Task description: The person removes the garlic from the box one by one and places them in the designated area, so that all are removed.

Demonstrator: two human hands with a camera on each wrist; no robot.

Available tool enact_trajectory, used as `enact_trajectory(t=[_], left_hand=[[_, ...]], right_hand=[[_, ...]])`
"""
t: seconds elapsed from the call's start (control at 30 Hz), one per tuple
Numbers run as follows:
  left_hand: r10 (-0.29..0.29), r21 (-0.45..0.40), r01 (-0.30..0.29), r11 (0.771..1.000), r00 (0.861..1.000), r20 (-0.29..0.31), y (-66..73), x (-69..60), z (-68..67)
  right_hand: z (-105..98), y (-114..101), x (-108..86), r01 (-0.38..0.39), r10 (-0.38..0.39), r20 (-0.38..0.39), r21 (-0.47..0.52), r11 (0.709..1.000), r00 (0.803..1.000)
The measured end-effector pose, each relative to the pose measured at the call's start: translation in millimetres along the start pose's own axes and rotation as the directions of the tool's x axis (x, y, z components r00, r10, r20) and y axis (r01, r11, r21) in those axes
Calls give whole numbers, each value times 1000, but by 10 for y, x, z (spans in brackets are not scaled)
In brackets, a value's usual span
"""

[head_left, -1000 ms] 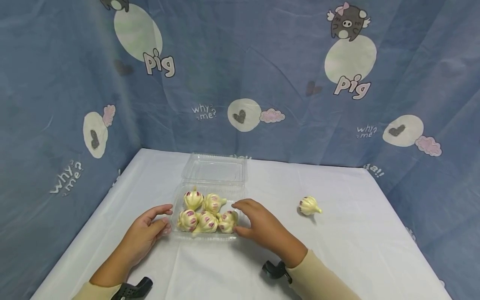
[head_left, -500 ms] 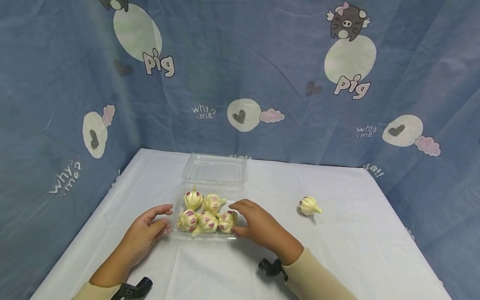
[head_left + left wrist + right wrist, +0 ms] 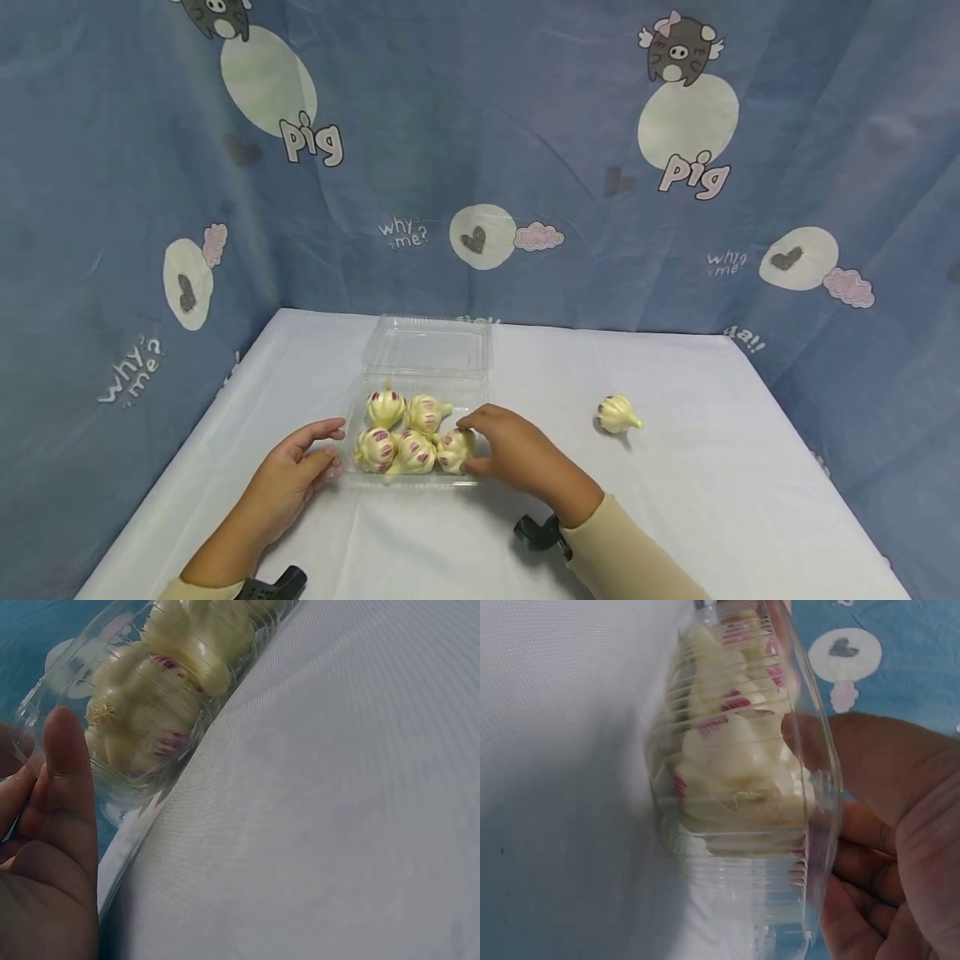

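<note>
In the head view a clear plastic clamshell container (image 3: 420, 482) lies with its lid tipped back. Several pale garlic bulbs (image 3: 416, 452) with purple marks sit inside in two rows. My right hand (image 3: 517, 450) reaches over the container's right side, thumb and index finger on either side of the front-right garlic bulb (image 3: 452, 452), pinching it. The right wrist view shows this thumb (image 3: 810, 742) bent over the rim against the bulb. My left hand (image 3: 288, 475) rests at the container's left side, thumb and fingers loosely bent, touching its edge. Another garlic bulb (image 3: 617, 414) lies apart on the right.
A white cloth (image 3: 675, 500) covers the table. Behind and to the sides hangs a blue printed curtain (image 3: 525, 150). The container's lid (image 3: 427, 346) lies toward the back edge of the table. Black wrist cameras (image 3: 536, 533) sit on both forearms.
My right hand has moved slightly left and closed in on the front-right garlic bulb. The left hand keeps its place at the container. The head view has tilted up a little.
</note>
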State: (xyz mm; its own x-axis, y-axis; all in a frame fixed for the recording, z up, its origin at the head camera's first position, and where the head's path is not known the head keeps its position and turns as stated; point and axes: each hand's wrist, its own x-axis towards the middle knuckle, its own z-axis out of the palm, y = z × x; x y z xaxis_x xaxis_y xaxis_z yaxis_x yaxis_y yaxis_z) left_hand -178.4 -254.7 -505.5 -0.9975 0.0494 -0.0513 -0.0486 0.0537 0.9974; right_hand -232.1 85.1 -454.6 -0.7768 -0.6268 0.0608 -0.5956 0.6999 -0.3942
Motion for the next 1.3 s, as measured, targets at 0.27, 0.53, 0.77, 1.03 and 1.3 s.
enact_trajectory(t=[0.27, 0.53, 0.77, 1.03, 1.3], left_hand=[[36, -1, -36, 999, 999, -8, -10, -12, 14], [23, 11, -23, 1000, 1000, -5, 11, -4, 7], [15, 10, -15, 1000, 1000, 0, 13, -10, 9], [3, 13, -3, 1000, 1000, -2, -2, -19, 10], [2, 9, -2, 1000, 1000, -6, -16, -18, 17]], right_hand=[[16, -32, 5, -14, 12, -40, -58, 998, 999], [70, -39, 11, -45, 40, -94, -55, 997, 995], [84, -45, 7, -76, 73, -82, -45, 996, 994], [85, -22, -3, -33, 27, -84, -70, 997, 996], [80, 22, -6, -4, 1, -88, -33, 999, 996]])
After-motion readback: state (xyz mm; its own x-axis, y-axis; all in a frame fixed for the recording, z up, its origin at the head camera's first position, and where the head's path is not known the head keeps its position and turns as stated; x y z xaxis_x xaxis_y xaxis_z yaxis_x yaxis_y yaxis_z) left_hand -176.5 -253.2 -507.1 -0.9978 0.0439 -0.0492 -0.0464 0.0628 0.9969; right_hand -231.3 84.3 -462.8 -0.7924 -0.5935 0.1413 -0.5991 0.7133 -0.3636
